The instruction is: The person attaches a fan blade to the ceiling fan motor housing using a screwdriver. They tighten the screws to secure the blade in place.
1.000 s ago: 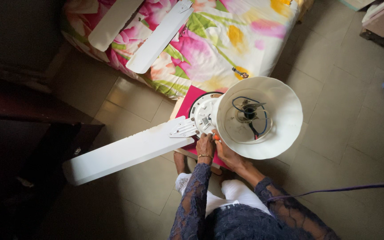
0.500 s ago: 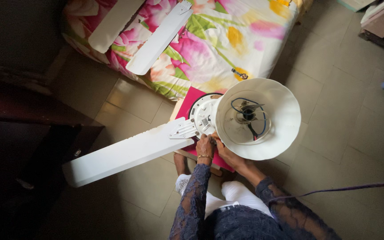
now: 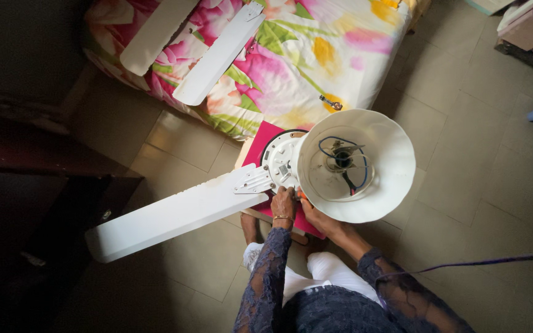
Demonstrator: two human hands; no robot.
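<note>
A white ceiling fan motor (image 3: 282, 161) lies on a pink stool (image 3: 260, 143) in front of me. Its wide white canopy cup (image 3: 390, 160) faces up, with blue and black wires (image 3: 343, 157) inside. One long white blade (image 3: 174, 216) is fixed to the motor by a bracket (image 3: 253, 180) and reaches out to the left. My left hand (image 3: 284, 202) grips the motor's near edge beside that bracket. My right hand (image 3: 316, 216) is next to it, its fingers hidden under the canopy rim. A small orange piece (image 3: 301, 195) shows between the hands.
Two loose white blades (image 3: 217, 55) lie on a bed with a floral sheet (image 3: 316, 61), and a small metal part (image 3: 330, 102) rests near its edge. Dark wooden furniture (image 3: 26, 185) stands at the left. A purple cord (image 3: 482, 262) crosses the tiled floor at the right.
Both hands stay at the motor's near edge. The fan and its blade have not visibly moved; only the view has shifted a little.
</note>
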